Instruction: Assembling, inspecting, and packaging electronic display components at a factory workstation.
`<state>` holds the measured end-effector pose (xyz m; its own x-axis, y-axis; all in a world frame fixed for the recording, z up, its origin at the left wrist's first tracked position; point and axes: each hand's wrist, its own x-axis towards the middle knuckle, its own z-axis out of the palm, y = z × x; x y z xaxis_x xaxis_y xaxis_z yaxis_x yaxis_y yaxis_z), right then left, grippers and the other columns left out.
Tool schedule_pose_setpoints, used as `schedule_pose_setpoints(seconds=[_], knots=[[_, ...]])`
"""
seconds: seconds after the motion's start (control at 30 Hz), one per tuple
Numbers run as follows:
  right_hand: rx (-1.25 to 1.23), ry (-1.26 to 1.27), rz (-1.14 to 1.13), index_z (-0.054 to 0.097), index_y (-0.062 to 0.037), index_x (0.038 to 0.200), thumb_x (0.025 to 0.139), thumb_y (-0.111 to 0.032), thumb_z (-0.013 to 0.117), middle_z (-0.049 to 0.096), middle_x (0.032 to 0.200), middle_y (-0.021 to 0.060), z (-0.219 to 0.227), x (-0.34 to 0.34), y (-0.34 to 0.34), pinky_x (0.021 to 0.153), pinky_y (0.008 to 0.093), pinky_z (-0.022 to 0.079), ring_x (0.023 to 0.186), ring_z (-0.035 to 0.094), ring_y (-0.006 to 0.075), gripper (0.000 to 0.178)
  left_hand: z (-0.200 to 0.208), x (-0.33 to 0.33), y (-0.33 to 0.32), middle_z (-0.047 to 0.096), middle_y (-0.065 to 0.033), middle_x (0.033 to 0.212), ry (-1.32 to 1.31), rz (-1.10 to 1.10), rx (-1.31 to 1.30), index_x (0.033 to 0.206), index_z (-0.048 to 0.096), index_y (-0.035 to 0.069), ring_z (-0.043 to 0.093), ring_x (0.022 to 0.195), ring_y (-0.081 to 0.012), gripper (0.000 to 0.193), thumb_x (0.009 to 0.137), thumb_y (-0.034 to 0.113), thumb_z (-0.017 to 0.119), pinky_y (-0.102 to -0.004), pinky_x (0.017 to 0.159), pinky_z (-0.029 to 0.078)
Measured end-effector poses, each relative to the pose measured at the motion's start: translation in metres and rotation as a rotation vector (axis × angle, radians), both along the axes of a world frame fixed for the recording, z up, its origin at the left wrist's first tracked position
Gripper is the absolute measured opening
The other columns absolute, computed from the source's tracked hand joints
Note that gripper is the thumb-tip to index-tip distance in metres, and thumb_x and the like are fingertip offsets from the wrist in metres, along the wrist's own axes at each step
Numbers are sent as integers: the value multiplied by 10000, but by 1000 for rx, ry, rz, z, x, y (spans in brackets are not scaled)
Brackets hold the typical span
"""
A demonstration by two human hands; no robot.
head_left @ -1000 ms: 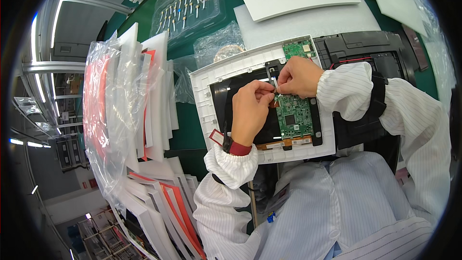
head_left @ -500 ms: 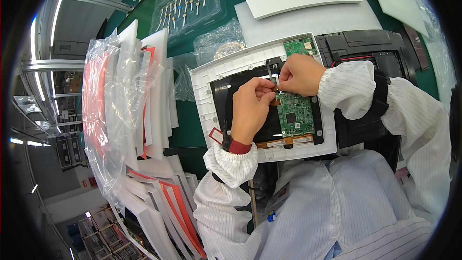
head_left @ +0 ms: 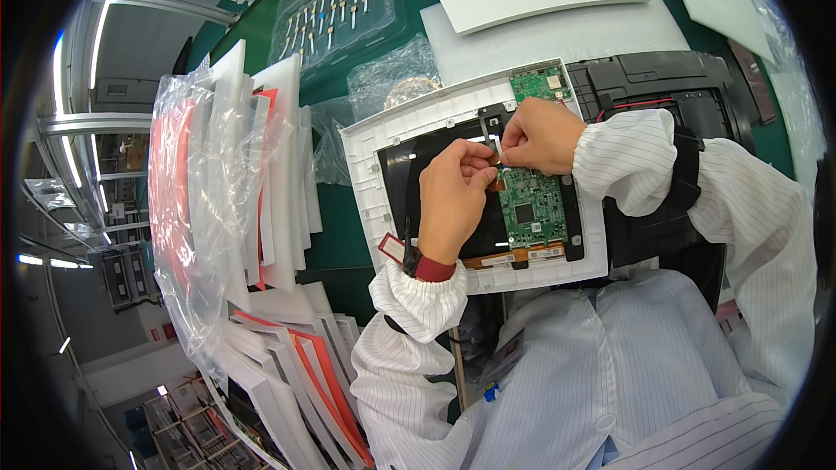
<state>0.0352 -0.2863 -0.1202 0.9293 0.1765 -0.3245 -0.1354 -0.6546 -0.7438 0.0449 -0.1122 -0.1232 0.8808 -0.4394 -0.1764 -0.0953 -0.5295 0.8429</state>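
My left hand [head_left: 453,193] and my right hand [head_left: 544,137] meet with pinched fingertips over the upper end of a green circuit board [head_left: 538,200]. What they grip is too small and covered to make out; a narrow whitish strip [head_left: 497,141] shows beside the fingertips. An orange flex cable [head_left: 498,185] lies just below my left fingers. The board sits on the dark back of a display panel [head_left: 418,157] inside a white plastic frame [head_left: 366,170]. A smaller green board [head_left: 538,84] is at the frame's top right corner. A red wristband [head_left: 434,269] circles my left wrist.
A clear tray [head_left: 383,22] of several short white cables stands at the back. Bubble wrap [head_left: 392,70] lies behind the frame. Foam sheets in plastic film [head_left: 187,183] stand at left. Black housings [head_left: 653,78] lie at right, a white framed panel [head_left: 514,4] at the back.
Both hands keep their pinch at nearly the same spot on the board, with only slight finger movement. The whole view has shifted very slightly.
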Motion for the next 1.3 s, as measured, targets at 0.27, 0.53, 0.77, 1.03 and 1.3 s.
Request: schedule_pose_setpoints(seconds=[0.27,0.53,0.77,1.03,1.3], knots=[[8,-2,5,666,-13,712,706,-202,655,614,595,77,4,0,0,536,280,465,529,579,145,189,0,-1,-2,635,-79,769,-29,3,15,904,589,-56,614,658,-110,170,742,-54,640,-221,614,508],[9,18,14,664,-9,709,707,-186,655,614,585,72,2,3,0,519,273,463,501,575,139,177,6,-3,-9,631,-78,709,18,60,26,891,592,-62,617,624,-112,192,724,-20,676,-220,587,506],[27,36,8,657,5,701,713,-166,649,607,578,74,3,3,-1,485,270,456,469,563,138,171,4,-2,-10,632,-77,690,20,64,13,887,593,-62,616,602,-110,202,719,-7,689,-216,568,503],[65,131,-2,648,6,684,707,-161,653,583,549,62,4,6,0,441,267,435,437,542,128,169,4,3,-11,625,-81,680,31,43,56,899,581,-54,615,588,-116,246,688,-34,706,-225,544,518],[51,136,6,643,-1,651,708,-162,644,551,504,46,4,8,-1,423,267,419,419,526,125,171,6,6,-17,629,-78,630,38,92,125,856,568,-9,634,554,-164,286,623,-9,734,-271,509,475]])
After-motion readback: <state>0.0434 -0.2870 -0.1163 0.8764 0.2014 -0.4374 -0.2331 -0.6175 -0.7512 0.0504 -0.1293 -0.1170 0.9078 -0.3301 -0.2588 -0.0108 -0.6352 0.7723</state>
